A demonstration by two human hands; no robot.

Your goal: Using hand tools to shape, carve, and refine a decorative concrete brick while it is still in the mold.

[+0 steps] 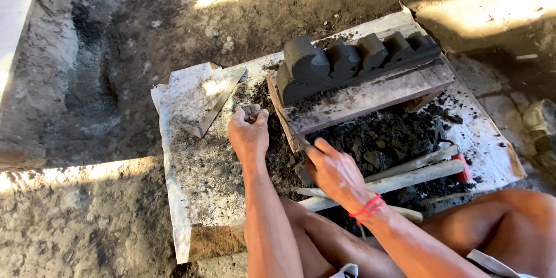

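A row of dark grey, rounded moulded blocks (353, 58), matte and smooth-sided, lay along a rough wooden plank (370, 92) that was dusted with black grit. Below the plank a heap of damp, crumbly black soil (376, 142) spread over a pale, stained sheet (197, 168) laid on the dirt floor (87, 214). A flat metal blade (208, 110) rested on the sheet to the left, well apart from the blocks. Pale wooden sticks (405, 176) lay across the soil, one with a red end. The left hand (249, 130) was curled into a loose fist near the plank's end, closed around a small dark lump (250, 111), forearm stretched straight forward. The right hand (333, 171), with red string at the wrist, hung palm down over the soil, its fingers (313, 152) partly bent, pinching a small thin object against the plank's edge; I could not tell what it was.
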